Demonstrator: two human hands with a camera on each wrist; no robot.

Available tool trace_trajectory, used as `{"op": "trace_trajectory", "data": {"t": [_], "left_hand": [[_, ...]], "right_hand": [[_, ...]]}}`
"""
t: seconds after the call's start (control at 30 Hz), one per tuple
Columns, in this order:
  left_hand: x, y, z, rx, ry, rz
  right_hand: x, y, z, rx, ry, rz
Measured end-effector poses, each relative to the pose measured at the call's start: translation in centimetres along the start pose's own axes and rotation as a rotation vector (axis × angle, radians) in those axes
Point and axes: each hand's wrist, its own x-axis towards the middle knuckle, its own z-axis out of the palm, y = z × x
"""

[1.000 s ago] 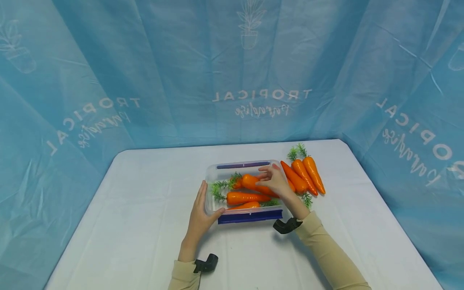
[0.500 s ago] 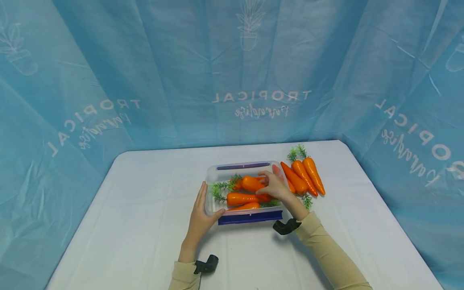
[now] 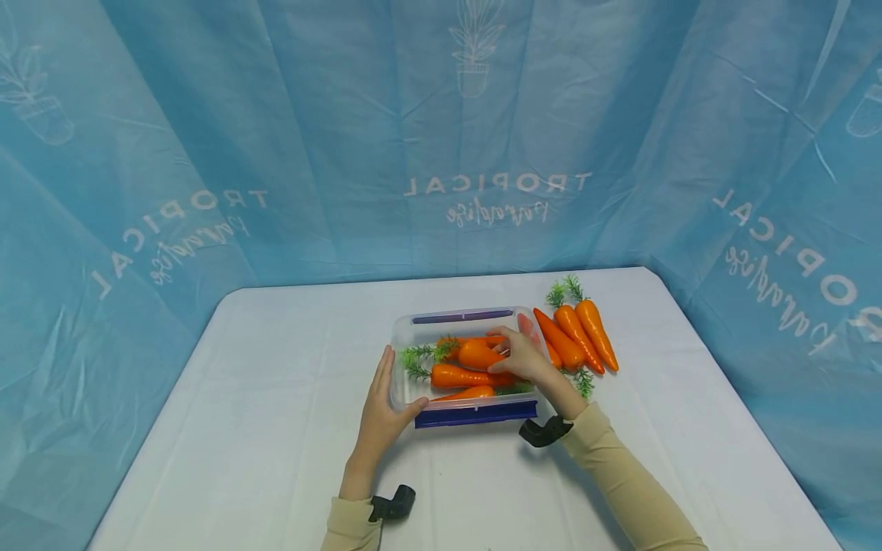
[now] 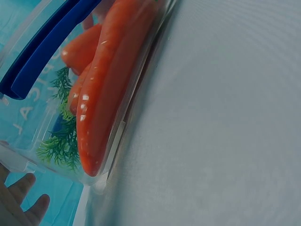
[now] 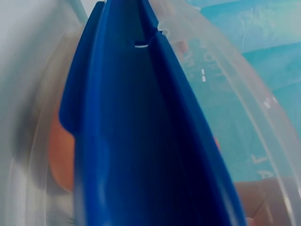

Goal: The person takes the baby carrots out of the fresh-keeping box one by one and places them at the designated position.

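A clear plastic box (image 3: 406,329) with blue clip flaps stands on the table, holding several orange carrots with green tops. My left hand (image 3: 382,409) braces its left front corner, thumb at the front rim and straight fingers along the left wall. Spread fingertips (image 4: 41,205) show beside that wall in the left wrist view. Inside the box, my right hand (image 3: 522,358) pinches a carrot (image 3: 478,354) between fingers and thumb; the carrot's thin end is hidden under the hand. Another carrot (image 3: 458,376) lies in front of it. The blue flap (image 5: 136,122) fills most of the right wrist view.
Several loose carrots (image 3: 579,333) lie right of the box, one close against its right wall. The white table (image 3: 276,428) ends at a blue curtain (image 3: 344,153) at the back and sides. The front flap (image 3: 475,413) hangs outward from the box.
The right hand has shifted slightly down and left inside the box, and its carrot has moved a little toward the front, showing another carrot behind. The left hand stays put.
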Motion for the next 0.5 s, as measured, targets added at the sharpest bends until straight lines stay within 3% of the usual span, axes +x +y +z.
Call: {"op": "trace_trajectory", "data": {"t": [0.2, 0.5], "left_hand": [[0.01, 0.19, -0.07, -0.007, -0.001, -0.003], [0.07, 0.30, -0.12, 0.026, -0.002, 0.012]], "right_hand": [[-0.19, -0.22, 0.00, 0.067, 0.051, -0.060], [-0.38, -0.59, -0.03, 0.118, 0.146, -0.028]]}}
